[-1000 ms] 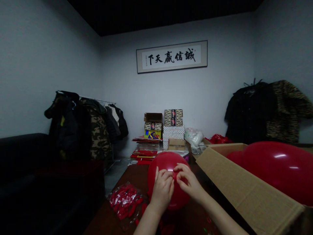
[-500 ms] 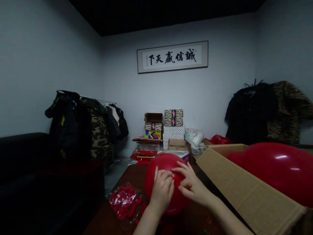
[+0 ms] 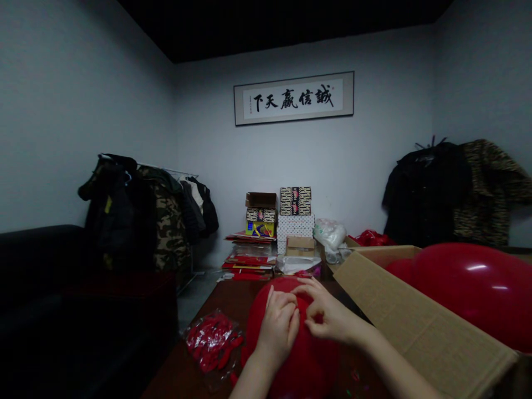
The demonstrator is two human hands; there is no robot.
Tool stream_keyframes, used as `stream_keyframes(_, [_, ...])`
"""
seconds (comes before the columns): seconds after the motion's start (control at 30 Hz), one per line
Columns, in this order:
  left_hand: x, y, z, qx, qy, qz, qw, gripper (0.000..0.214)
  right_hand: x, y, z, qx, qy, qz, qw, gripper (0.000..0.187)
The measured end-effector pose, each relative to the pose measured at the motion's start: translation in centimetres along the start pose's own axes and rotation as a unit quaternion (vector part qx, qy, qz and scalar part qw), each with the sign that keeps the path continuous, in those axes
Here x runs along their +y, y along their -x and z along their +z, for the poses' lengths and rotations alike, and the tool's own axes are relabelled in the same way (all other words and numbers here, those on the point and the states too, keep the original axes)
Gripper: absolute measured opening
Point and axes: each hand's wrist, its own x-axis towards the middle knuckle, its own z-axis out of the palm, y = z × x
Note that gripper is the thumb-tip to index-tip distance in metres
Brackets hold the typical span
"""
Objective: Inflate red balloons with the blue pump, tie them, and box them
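A round red inflated balloon (image 3: 310, 360) is in front of me, low over the dark table, partly behind my hands and forearms. My left hand (image 3: 279, 321) is closed at the balloon's near upper side, its fingers pinching what appears to be the neck; the neck itself is hidden. Just to the right, my right hand (image 3: 326, 313) has thumb and index finger curled together in a ring, with the other fingers reaching over the balloon toward the left hand. Whatever the right fingertips hold, if anything, is too small to make out.
On the table's left lies a clear bag of uninflated red balloons (image 3: 213, 339). An open cardboard box (image 3: 424, 321) with large inflated red balloons (image 3: 469, 277) stands at the right. Stacked boxes (image 3: 296, 227) and red paper goods (image 3: 247, 266) sit at the back.
The balloon has dropped lower and tipped toward me, its top now nearer the hands. My right thumb and index finger have come together. My left hand stays closed, moved slightly right.
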Motion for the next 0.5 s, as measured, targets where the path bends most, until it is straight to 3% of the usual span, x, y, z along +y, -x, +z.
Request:
stream_keyframes(0.13, [0.7,-0.2,-0.4,-0.009,0.007,0.008,1.000,0.016,0.0,0.0,-0.1,0.017,-0.020,0.015,1.000,0.017])
stream_keyframes(0.33, [1.2,-0.5,-1.3,-0.008,-0.004,0.020,1.000,0.017,-0.2,0.1,-0.7,0.047,0.114,-0.007,0.992,0.009])
stream_keyframes(0.5, [1.2,-0.4,-1.5,-0.011,0.008,0.009,1.000,0.018,-0.4,0.2,-1.0,0.064,0.078,-0.020,0.995,0.016])
